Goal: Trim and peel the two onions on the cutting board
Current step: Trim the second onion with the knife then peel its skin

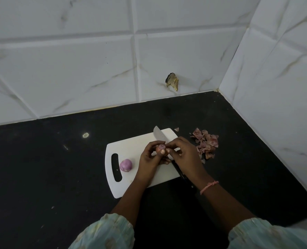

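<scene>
Down at the near edge, two pale sleeves (pixel 104 232), forearms running up to the cutting board (pixel 131 184). Over the board's middle, left hand (pixel 150 157) curled round the second onion (pixel 160 149), cut end tipped up toward the camera. Right hand (pixel 183 152) hard against it from the right, fingertips (pixel 168 150) pinching at the onion's top edge, most likely a flap of skin, though too small to be sure. Knife (pixel 159 134) lying flat beneath both hands, blade poking out beyond the grip, handle trailing back under the right wrist; not held. Well left of the grip, beside the board's handle slot, the other onion (pixel 126 165), already purple and bare. Right of the grip, off the board, a heap of peels (pixel 205 144). Next pull looks to run rightward, toward that heap; right hand nearer.
</scene>
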Motion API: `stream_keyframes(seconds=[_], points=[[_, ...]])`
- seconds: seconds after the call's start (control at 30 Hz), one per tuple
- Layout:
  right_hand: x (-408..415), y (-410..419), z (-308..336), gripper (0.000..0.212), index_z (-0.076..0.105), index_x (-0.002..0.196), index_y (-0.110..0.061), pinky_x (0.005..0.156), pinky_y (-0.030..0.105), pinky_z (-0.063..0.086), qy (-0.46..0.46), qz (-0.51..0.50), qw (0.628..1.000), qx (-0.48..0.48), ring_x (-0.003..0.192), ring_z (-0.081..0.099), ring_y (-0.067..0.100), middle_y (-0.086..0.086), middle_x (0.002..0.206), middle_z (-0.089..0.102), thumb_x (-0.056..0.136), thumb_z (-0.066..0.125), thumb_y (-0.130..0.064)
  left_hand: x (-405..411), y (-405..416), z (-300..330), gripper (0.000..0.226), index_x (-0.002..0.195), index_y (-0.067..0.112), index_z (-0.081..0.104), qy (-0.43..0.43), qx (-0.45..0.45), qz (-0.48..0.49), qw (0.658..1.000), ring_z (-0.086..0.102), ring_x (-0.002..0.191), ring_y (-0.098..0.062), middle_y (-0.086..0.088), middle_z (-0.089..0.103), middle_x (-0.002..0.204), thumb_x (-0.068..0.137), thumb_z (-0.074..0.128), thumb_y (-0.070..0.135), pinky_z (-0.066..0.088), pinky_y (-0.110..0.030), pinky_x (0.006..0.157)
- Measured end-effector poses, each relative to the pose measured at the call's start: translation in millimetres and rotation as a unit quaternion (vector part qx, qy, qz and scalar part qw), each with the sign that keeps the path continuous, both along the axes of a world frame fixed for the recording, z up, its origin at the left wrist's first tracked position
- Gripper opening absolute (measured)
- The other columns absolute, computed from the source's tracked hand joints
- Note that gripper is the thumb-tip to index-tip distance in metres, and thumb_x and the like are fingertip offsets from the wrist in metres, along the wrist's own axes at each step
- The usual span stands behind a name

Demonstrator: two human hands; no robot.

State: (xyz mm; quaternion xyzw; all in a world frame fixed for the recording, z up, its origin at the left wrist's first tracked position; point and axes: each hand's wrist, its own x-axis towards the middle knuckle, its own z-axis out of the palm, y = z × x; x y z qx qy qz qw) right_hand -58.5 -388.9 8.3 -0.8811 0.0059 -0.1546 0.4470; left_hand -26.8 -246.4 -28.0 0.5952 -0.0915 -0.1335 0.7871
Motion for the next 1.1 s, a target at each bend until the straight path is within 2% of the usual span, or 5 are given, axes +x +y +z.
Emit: stream_keyframes(seconds=[0.37,0.53,0.7,0.77,1.1], points=[[3,-4,-4,0.008,0.062,0.100,-0.019,0.073,0.023,0.044,-0.004,0.044,0.990,-0.137,0.091,0.050,0.003,-0.012,0.096,0.053,0.094,0.060,-0.023,0,0,2,0.026,0.118,0.003,0.059,0.013,0.001,0.003,1.000,0.071,0.073,-0.027,-0.012,0.068,0.107,0.093,0.064,0.007,0.059,-0.031,0.068],[0,-2,-4,0.006,0.059,0.095,-0.016,0.071,0.025,0.044,0.013,0.071,0.975,-0.212,0.089,0.050,0.010,-0.003,0.094,0.055,0.091,0.059,-0.021,-2,0,7,0.029,0.123,0.009,0.058,0.031,-0.013,0.023,0.999,0.072,0.096,-0.029,-0.010,0.068,0.114,0.096,0.059,0.020,0.059,-0.035,0.078],[-10,-12,-7,0.017,0.062,0.101,-0.023,0.069,0.015,0.049,0.073,-0.090,0.993,0.029,0.084,0.061,0.001,-0.010,0.092,0.063,0.088,0.068,-0.014,-5,-1,10,0.025,0.128,0.004,0.049,0.028,0.007,-0.001,1.000,0.073,0.095,-0.039,-0.017,0.060,0.126,0.103,0.050,0.010,0.059,-0.036,0.083],[-12,-12,0,0.023,0.063,0.111,-0.026,0.070,0.018,0.053,0.106,-0.069,0.987,0.100,0.085,0.065,0.003,-0.008,0.098,0.068,0.089,0.069,-0.021,-6,-2,12,0.023,0.125,0.005,0.051,0.022,0.008,0.006,1.000,0.071,0.103,-0.037,-0.016,0.061,0.126,0.103,0.052,0.010,0.059,-0.037,0.085],[-20,-3,33,0.033,0.064,0.121,-0.028,0.079,0.041,0.059,0.013,-0.028,0.986,0.166,0.100,0.066,0.009,-0.014,0.111,0.068,0.091,0.068,-0.017,-20,-12,60,0.021,0.120,0.012,0.057,0.018,-0.027,0.032,0.999,0.069,0.111,-0.026,-0.008,0.070,0.120,0.103,0.051,0.023,0.058,-0.036,0.092]])
